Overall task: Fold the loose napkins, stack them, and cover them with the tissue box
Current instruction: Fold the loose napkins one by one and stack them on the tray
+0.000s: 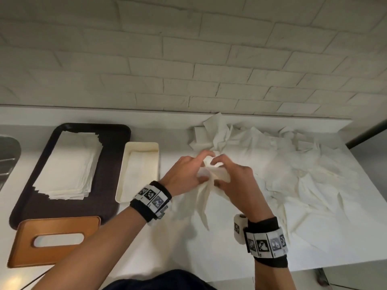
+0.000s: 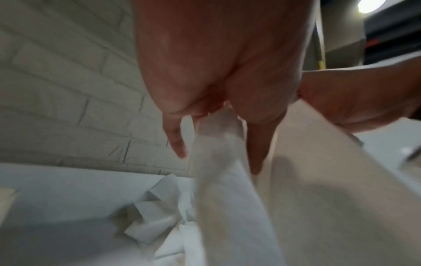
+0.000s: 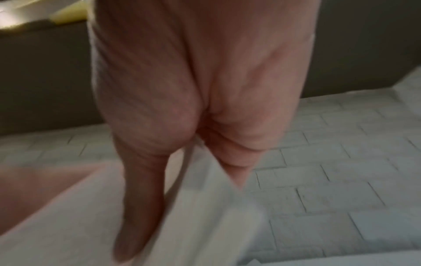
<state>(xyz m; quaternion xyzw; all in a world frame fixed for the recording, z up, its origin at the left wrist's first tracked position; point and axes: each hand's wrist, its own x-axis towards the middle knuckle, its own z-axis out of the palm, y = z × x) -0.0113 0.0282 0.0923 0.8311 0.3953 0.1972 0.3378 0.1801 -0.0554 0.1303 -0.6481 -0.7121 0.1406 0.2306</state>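
Both hands hold one loose white napkin (image 1: 206, 193) up over the middle of the white counter. My left hand (image 1: 199, 170) pinches its left part between thumb and fingers, and my right hand (image 1: 222, 174) pinches the right part, fingertips nearly meeting. The napkin's lower end hangs crumpled toward me. In the left wrist view my left hand (image 2: 216, 140) grips the blurred napkin (image 2: 218, 180). In the right wrist view my right hand (image 3: 189, 180) pinches the napkin (image 3: 205, 225). A stack of folded napkins (image 1: 69, 164) lies on a dark tray (image 1: 109, 197). The brown tissue box cover (image 1: 52, 256) sits at the front left.
A big heap of loose napkins (image 1: 293, 164) covers the right half of the counter, up to the brick wall. A cream open box (image 1: 155, 164) with a napkin inside stands between the tray and my hands. The counter's right edge (image 1: 377, 197) drops off.
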